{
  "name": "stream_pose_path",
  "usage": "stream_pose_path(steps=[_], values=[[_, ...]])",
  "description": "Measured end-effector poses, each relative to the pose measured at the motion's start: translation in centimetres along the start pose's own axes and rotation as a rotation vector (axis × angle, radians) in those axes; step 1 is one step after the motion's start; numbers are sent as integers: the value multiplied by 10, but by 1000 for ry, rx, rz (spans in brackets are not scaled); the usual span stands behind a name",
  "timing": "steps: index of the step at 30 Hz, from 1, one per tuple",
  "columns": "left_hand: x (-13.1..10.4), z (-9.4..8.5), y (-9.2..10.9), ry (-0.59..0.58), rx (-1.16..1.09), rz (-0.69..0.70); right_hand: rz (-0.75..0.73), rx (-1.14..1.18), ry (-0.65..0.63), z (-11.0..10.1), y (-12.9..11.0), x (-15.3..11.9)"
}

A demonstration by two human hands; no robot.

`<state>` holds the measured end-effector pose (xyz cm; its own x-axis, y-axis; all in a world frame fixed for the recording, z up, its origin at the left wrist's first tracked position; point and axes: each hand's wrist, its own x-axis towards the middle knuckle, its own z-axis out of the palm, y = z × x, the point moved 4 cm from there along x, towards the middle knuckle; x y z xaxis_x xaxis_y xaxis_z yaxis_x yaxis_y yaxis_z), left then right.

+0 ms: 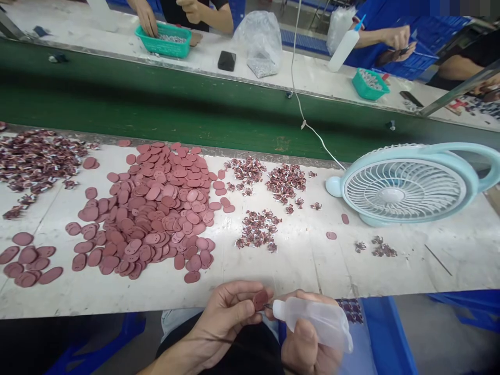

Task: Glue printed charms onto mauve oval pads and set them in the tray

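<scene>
My left hand [234,310] pinches a reddish-brown oval disc [260,300] between thumb and fingers, just off the table's front edge. Wrapped round a translucent white squeeze bottle [318,319], my right hand [308,346] holds it on its side. The bottle's thin dark tip points left and meets the disc's right side; whether anything comes out is too small to tell. On the white table [289,273] beyond my hands lies a large heap of similar discs [156,208]. Small clusters of dark brown-and-white pieces [258,229] lie to the right of that heap.
A light blue fan [406,187] stands at the right, its white cord running up across the green divider [156,99]. A thin dark stick [438,259] lies nearby. Below the table is a blue crate [392,333]. People's hands work beyond the divider, near green baskets [166,46].
</scene>
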<state>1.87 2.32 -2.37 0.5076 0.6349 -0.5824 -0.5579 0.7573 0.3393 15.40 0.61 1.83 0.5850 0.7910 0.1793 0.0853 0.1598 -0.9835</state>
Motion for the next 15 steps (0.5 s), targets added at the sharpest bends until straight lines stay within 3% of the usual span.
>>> stream_pose_path(steps=[8, 12, 15], values=[[-1, 0, -1, -6, -14, -13, 49, 103, -57, 4, -11, 7], [-1, 1, -1, 7, -13, -12, 132, 41, -65, -2, -3, -1], [0, 1, -1, 38, -11, -18, 97, 7, -30, -10, 1, -8]])
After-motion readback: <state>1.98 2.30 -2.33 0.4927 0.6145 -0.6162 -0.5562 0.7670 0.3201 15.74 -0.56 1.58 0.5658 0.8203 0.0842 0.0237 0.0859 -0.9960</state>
